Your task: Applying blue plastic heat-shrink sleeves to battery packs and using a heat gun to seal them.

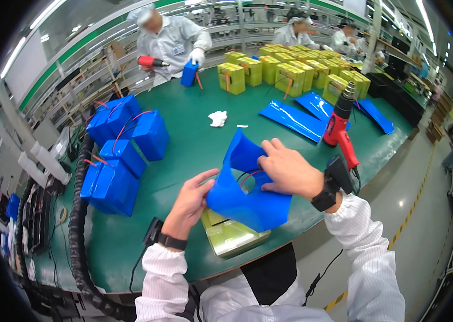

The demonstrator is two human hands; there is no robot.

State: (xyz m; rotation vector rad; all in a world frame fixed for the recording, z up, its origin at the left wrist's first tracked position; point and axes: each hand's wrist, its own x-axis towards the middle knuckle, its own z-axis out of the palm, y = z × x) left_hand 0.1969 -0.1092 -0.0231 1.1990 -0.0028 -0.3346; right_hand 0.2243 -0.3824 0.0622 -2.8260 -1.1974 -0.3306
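A blue plastic shrink sleeve [250,208] is spread between my hands, its mouth held apart so that red and black wires show inside. My right hand [292,173] grips its right edge, thumb inside and fingers over the rim. On the left side, my left hand [188,203] has its thumb and fingers against the sleeve's edge. Under the sleeve a yellow-green wrapped battery pack [232,239] rests on the green table near its front edge; the sleeve hides part of it.
Blue-wrapped packs [111,185] stand at left beside a black corrugated hose [78,236]. A red heat gun [339,126] stands at right near flat blue sleeves [293,119]. Several yellow-green packs [232,79] fill the back. Across the table a co-worker [170,40] holds another heat gun and a blue pack.
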